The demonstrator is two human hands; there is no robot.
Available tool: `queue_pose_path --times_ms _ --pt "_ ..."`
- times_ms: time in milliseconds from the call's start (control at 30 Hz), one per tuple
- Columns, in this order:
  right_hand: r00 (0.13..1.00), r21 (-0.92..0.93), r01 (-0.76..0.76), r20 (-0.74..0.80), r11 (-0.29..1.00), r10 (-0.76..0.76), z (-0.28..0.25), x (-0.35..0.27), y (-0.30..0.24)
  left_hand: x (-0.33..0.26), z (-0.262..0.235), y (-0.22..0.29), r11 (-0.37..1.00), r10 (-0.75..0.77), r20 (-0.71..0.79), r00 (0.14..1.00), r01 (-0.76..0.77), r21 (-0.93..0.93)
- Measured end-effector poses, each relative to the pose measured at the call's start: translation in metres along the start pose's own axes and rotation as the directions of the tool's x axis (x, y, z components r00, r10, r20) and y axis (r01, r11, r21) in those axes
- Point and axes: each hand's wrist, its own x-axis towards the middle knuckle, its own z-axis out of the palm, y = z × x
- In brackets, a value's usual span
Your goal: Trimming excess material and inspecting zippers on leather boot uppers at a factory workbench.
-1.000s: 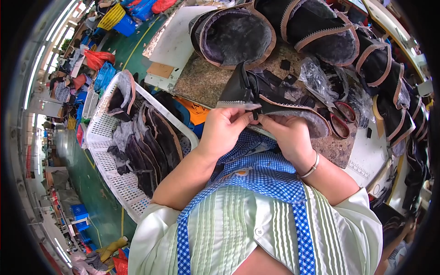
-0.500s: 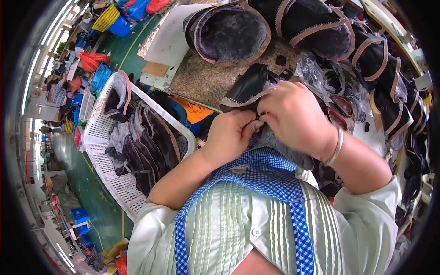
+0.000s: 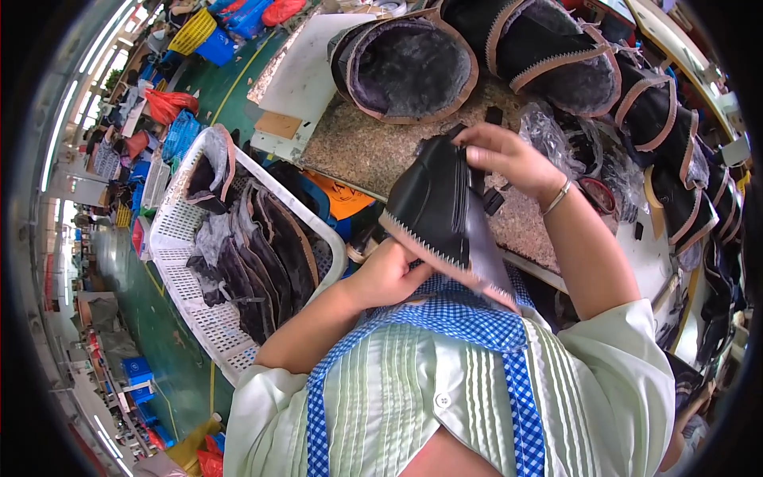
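A black leather boot upper point(image 3: 425, 195) hangs tilted over my lap, its tan edging with pale zigzag stitching turned toward me. At its lower left edge my left hand point(image 3: 388, 276) is closed on the edging, with some fingertips hidden behind the leather. My right hand point(image 3: 513, 163) pinches the top end of the same upper between thumb and fingers. A speckled stone slab point(image 3: 342, 147) lies just beyond the upper on the worktable. Further back on the slab stands another boot upper point(image 3: 409, 67), its grey fur lining facing up.
To my left, a white perforated basket point(image 3: 176, 266) holds several stacked fur-lined uppers. More black uppers point(image 3: 556, 67) line the table's back and right side. Crumpled clear plastic point(image 3: 544, 135) and a red-rimmed ring point(image 3: 598, 195) lie right of my right hand. An orange cloth point(image 3: 346, 199) sits beside the basket.
The boot upper has been swung round so its black outer side shows. My right hand has moved away from my left, up to the upper's top end; my left hand has lowered.
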Motion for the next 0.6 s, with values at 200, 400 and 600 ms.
queue_pose_path --times_ms 200,400,600 --pt "0.988 -0.035 -0.007 0.151 0.999 0.012 0.020 -0.019 -0.024 -0.015 -0.079 0.056 0.996 0.032 0.561 0.827 0.020 -0.086" --pt "0.884 -0.272 0.457 0.244 0.847 -0.399 0.053 -0.024 -0.076 0.023 -0.095 0.109 0.800 0.412 -0.212 0.886 -0.241 0.549" --pt "0.855 -0.355 0.511 0.119 0.783 -0.504 0.061 -0.041 -0.084 0.034 -0.094 0.095 0.839 0.380 -0.073 0.922 -0.310 0.447"
